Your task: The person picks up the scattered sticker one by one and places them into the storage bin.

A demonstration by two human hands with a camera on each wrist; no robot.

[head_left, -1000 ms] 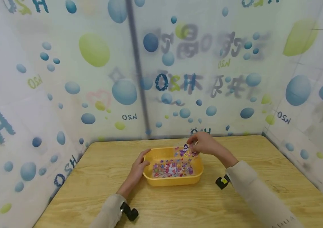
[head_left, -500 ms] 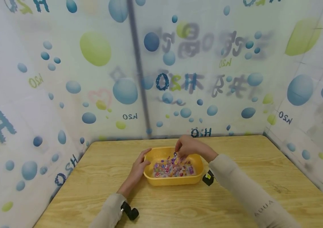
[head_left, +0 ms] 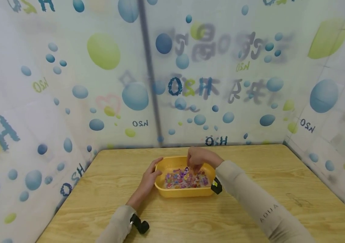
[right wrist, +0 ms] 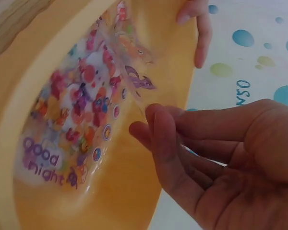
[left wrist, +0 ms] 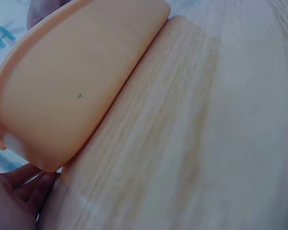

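Observation:
A yellow plastic basin [head_left: 181, 193] sits on the table, with clear sticker sheets [right wrist: 79, 108] covered in colourful cartoon figures lying on its bottom. One of them reads "good night". My left hand [head_left: 148, 178] holds the basin's left end, thumb at the rim and fingers along the outer wall. Over the basin, my right hand [head_left: 199, 158] pinches the edge of a clear sticker sheet [right wrist: 139, 81] between thumb and fingertips. That sheet hangs tilted inside the basin, above or against the others; exactly where its lower edge touches cannot be told.
The wood-grain table [head_left: 172, 219] extends around the basin. Behind it and at both sides hangs a white curtain [head_left: 236, 101] printed with blue and green dots. Black wrist cameras are strapped at both sleeves.
My right hand has moved left and down with the sticker sheet, from above the basin's back right rim into the basin. My left hand has stayed on the basin's left end.

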